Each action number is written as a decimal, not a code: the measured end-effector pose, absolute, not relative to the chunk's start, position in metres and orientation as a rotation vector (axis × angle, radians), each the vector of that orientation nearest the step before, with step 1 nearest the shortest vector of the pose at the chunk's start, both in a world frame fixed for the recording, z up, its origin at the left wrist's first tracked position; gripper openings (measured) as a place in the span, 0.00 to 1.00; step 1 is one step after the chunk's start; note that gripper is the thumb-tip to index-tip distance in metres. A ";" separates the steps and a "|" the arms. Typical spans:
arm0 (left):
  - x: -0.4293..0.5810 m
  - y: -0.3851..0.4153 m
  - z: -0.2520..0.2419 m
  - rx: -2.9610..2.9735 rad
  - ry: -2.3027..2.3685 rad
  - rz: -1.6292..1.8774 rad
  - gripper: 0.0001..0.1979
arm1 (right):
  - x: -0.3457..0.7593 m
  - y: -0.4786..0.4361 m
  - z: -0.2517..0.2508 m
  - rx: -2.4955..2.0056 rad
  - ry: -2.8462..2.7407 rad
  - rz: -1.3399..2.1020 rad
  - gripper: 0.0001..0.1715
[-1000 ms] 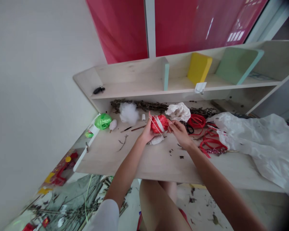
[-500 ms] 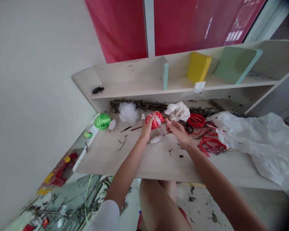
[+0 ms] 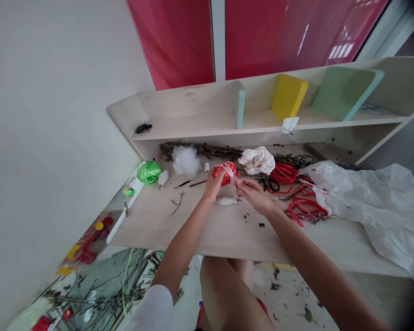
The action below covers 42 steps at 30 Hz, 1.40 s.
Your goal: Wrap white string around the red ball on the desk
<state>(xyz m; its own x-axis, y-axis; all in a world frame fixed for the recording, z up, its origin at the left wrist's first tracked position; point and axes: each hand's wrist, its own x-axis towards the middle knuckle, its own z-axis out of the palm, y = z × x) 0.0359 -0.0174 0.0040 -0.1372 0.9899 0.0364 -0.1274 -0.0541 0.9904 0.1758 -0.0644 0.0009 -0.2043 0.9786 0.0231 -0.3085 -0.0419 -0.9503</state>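
"Where's the red ball (image 3: 225, 174)?"

"Clamped in the left hand (image 3: 213, 185), above the middle of the bench (image 3: 193, 227), with white string (image 3: 229, 172) crossing it."

"And the right hand (image 3: 253, 193)?"

"Fingers together at the string, probably pinching it."

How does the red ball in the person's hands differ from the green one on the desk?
The red ball is bound with white string and sits in the left hand; the green ball shows no white string and lies on the wooden board. Both are glossy, wound plastic ribbon.

left hand (image 3: 213, 185) grips red raffia ball (image 3: 224, 174) | right hand (image 3: 253, 195) at white strand (image 3: 230, 173)
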 end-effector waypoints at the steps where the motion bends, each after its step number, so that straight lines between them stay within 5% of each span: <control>1: 0.035 -0.016 0.003 1.059 1.184 1.373 0.15 | 0.178 -0.063 0.001 -0.874 -1.026 1.495 0.26; 17: 0.032 -0.013 0.000 1.156 1.149 1.392 0.17 | 0.197 -0.055 0.012 -0.831 -0.908 1.497 0.18; 25: 0.030 -0.011 0.007 0.888 1.121 1.544 0.15 | 0.178 -0.066 0.003 -0.989 -1.391 1.275 0.24; 34: 0.015 -0.011 0.020 0.445 0.823 1.354 0.30 | 0.176 -0.060 -0.005 -1.017 -1.537 1.199 0.29; 42: 0.009 -0.011 0.026 0.264 0.650 1.250 0.30 | 0.181 -0.059 0.000 -1.112 -1.425 1.119 0.31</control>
